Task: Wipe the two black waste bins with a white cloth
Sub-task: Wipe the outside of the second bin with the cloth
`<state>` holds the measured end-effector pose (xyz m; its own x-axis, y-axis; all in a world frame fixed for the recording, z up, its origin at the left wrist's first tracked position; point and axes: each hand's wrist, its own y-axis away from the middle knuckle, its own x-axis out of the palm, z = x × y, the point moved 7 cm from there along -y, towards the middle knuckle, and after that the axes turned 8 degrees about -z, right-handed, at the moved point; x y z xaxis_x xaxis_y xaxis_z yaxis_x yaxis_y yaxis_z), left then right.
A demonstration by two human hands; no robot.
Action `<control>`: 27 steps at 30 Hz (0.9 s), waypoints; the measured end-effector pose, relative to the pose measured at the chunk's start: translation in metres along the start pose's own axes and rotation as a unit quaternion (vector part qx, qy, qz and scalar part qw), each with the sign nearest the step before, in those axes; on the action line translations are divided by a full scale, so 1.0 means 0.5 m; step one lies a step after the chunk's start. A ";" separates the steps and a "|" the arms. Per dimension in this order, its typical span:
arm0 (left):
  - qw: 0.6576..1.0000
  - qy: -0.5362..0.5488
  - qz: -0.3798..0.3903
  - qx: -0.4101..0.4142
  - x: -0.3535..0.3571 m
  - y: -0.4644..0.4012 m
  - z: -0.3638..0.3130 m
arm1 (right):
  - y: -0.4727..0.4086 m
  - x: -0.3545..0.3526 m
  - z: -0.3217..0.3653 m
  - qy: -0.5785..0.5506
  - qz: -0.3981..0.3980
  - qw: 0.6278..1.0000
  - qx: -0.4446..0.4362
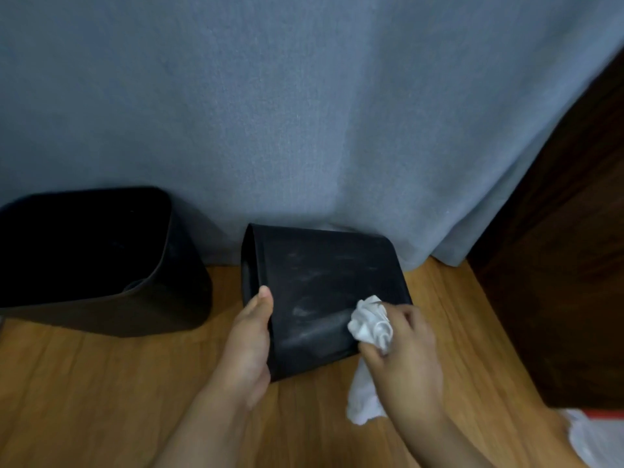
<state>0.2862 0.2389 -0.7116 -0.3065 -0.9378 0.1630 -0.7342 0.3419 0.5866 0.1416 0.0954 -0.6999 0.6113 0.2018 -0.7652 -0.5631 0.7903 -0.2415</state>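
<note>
A grey curtain [304,113] fills the upper two thirds of the frame, hanging down to a wooden floor [101,383] across the bottom, with a dark wooden panel [567,265] at the right edge.

At the left middle, one black waste bin [101,265] stands upright, mouth up. At the lower centre the second bin [324,292] lies tipped on its side on the floor, its mouth facing left, its upper wall streaked with pale dust.

The left hand [250,346] has its grip clamped on the tipped bin's rim, thumb over the edge. The right hand [405,352] has its grip closed on a bunched white cloth [371,325], pressed against the bin's lower right wall, with a loose tail hanging toward the floor.

Risks, as I judge them: the tipped bin could roll or skid toward the curtain if the wiping push outweighs the left hand's hold. The dangling cloth tail may drag on the floor and carry grit back onto the bin. Dry strokes might smear the dust rather than lift it.
</note>
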 end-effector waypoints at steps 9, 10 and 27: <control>1.000 0.019 -0.012 -0.014 -0.017 -0.006 0.007 | 0.018 0.023 0.020 -0.029 0.036 0.996 -0.078; 1.000 0.016 -0.008 -0.014 -0.019 -0.007 0.009 | 0.003 0.008 -0.026 -0.019 0.003 1.000 -0.008; 0.999 0.024 -0.021 -0.022 -0.026 -0.016 0.010 | 0.042 0.053 0.007 -0.064 0.081 0.995 0.005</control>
<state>0.2930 0.2489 -0.7221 -0.2458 -0.9537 0.1735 -0.7178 0.2994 0.6286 0.1479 0.1194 -0.7235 0.5785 0.3986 -0.7116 -0.6547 0.7473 -0.1137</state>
